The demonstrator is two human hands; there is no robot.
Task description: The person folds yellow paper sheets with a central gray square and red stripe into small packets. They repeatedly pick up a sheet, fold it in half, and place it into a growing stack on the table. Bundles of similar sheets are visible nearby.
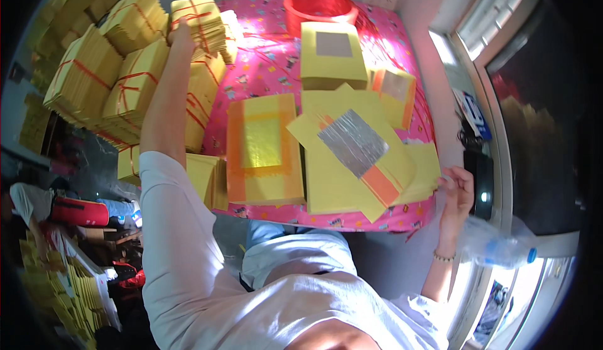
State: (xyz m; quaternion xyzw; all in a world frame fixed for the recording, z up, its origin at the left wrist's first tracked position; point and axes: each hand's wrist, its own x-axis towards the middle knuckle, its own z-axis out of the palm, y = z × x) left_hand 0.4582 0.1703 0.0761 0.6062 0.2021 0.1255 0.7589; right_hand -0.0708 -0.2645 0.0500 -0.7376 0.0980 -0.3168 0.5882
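My left hand (181, 34) reaches to the back left and grips the near left edge of a tied bundle of yellow paper sheets (202, 28), bound with red string. Other tied bundles (133, 83) are piled around it. On the right, my right hand (458, 190) is raised beside the table edge, its fingers loosely curled and apart with nothing visible in them. Near its fingertips lies a stack of yellow sheets (422, 171). In front of me, loose yellow sheets with a silver foil square (353, 141) and an orange strip lie crosswise on a larger stack.
The table has a pink patterned cover (264, 67). On it are a stack with a gold foil square (262, 139), a taller yellow stack (333, 61) and a red basin (320, 7) with red strings beside it. A clear plastic bottle (502, 249) is at the right; another person (31, 202) is at the left.
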